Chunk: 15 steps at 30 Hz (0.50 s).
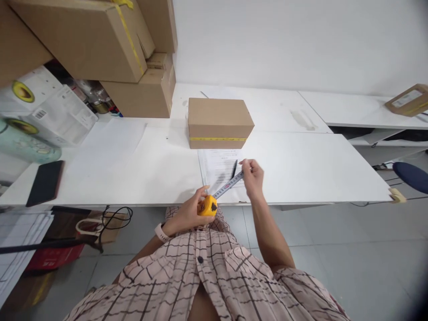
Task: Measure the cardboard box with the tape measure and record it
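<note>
My left hand (192, 209) is closed around the yellow case of a tape measure (207, 206), just off the desk's front edge. A short length of the grey tape blade (229, 185) runs out of the case, up and to the right. Its far end is pinched in my right hand (253, 176). Beneath the blade lies a printed sheet (217, 167) with a black pen (234, 169) on it. Behind the sheet rests a closed cardboard box (219, 118) with a yellow strip along its front side.
Stacked cardboard boxes (100, 44) fill the back left of the white desk (301, 174). A phone (46, 183), blank paper (107, 140) and a pale green bottle (30, 145) lie at the left. Another small box (408, 100) stands far right. A dark blue stool (413, 176) is beyond the desk's right end.
</note>
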Each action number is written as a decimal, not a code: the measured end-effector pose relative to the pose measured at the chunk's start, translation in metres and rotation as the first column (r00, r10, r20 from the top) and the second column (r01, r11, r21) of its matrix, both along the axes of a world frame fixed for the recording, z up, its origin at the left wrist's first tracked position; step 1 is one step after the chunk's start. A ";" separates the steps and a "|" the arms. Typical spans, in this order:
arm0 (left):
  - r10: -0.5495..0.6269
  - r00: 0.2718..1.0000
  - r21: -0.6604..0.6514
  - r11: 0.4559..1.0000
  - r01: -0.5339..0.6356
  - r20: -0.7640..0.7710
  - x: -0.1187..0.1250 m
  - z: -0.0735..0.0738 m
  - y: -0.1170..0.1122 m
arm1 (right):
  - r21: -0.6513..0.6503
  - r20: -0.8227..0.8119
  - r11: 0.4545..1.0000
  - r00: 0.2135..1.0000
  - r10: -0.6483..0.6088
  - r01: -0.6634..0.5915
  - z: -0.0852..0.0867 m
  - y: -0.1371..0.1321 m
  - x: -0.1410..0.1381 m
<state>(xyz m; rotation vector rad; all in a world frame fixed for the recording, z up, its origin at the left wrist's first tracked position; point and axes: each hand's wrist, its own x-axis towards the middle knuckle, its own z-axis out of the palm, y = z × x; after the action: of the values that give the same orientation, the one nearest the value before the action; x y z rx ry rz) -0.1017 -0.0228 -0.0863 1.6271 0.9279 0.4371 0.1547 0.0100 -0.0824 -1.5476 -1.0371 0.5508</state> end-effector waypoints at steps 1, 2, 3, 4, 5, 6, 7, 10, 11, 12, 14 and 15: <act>0.026 1.000 0.029 0.999 -0.026 0.007 0.003 0.000 0.003 | -0.035 -0.008 0.996 0.997 0.081 -0.081 -0.007 -0.004 -0.009; 0.055 0.998 0.072 0.996 -0.055 0.001 0.005 -0.001 0.008 | -0.066 0.000 0.986 0.989 0.151 -0.150 -0.013 -0.008 -0.016; 0.085 0.996 0.123 0.989 -0.083 -0.017 0.006 -0.001 0.013 | -0.098 0.028 0.977 0.981 0.192 -0.188 -0.016 -0.009 -0.021; 0.117 0.992 0.176 0.978 -0.108 -0.042 0.007 0.000 0.020 | -0.139 0.081 0.974 0.978 0.191 -0.179 -0.019 -0.009 -0.023; 0.152 0.986 0.229 0.964 -0.132 -0.071 0.007 0.000 0.028 | -0.190 0.155 0.974 0.976 0.156 -0.126 -0.021 -0.008 -0.022; 0.189 0.977 0.282 0.947 -0.154 -0.101 0.007 0.002 0.036 | -0.249 0.241 0.968 0.965 0.106 -0.044 -0.023 -0.005 -0.019; 0.228 0.965 0.341 0.924 -0.173 -0.129 0.006 0.003 0.046 | -0.310 0.329 0.950 0.942 0.063 0.045 -0.025 -0.001 -0.014; 0.334 0.926 0.543 0.817 -0.193 -0.174 0.010 0.008 0.079 | -0.470 0.517 0.863 0.850 0.096 0.188 -0.031 0.010 0.002; 0.354 0.917 0.600 0.779 -0.181 -0.182 0.013 0.009 0.090 | -0.503 0.552 0.843 0.822 0.141 0.193 -0.033 0.013 0.005; 0.364 0.911 0.643 0.748 -0.162 -0.194 0.018 0.009 0.101 | -0.527 0.578 0.828 0.794 0.185 0.191 -0.034 0.015 0.006; 0.363 0.903 0.697 0.709 -0.106 -0.232 0.032 0.005 0.121 | -0.566 0.610 0.806 0.747 0.266 0.174 -0.034 0.019 0.006; 0.354 0.900 0.716 0.695 -0.072 -0.253 0.041 0.002 0.130 | -0.583 0.618 0.795 0.727 0.301 0.166 -0.034 0.020 0.005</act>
<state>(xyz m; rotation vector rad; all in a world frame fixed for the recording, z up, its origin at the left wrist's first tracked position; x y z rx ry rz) -0.0610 0.1071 -0.0845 2.3611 1.3645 0.7184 0.1598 0.0297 -0.1161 -2.4139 -1.5939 0.3646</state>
